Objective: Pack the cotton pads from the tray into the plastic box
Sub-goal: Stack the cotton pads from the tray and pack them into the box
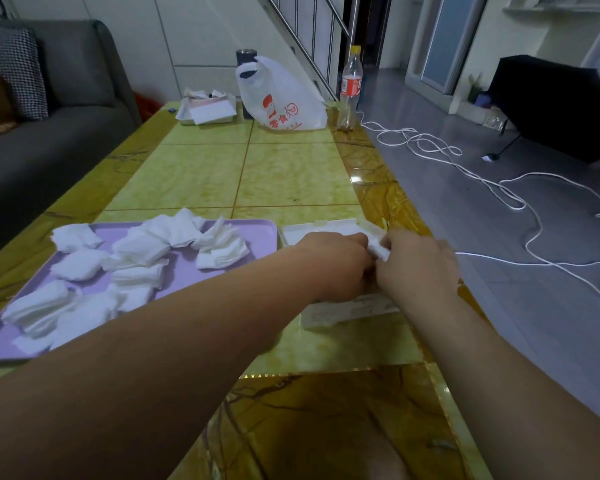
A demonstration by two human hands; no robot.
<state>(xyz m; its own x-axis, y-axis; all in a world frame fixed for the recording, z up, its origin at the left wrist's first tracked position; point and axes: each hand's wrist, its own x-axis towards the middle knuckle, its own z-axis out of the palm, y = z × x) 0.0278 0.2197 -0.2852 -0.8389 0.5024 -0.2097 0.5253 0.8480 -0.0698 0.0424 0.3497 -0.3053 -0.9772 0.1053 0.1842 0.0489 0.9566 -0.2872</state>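
Yellow table with a purple tray of cotton pads; left hand and right hand together pinch a pad stack over the box.

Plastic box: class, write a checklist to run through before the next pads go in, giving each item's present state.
1. Plastic box on table, beside tray: ok.
2. Held pads over the box: ok, right hand pinches them.
3. Left hand grip: cannot tell, fingers hidden.
4. Room left in box: cannot tell, hands cover it.
5. Cotton pads left on tray: ok, many piles.
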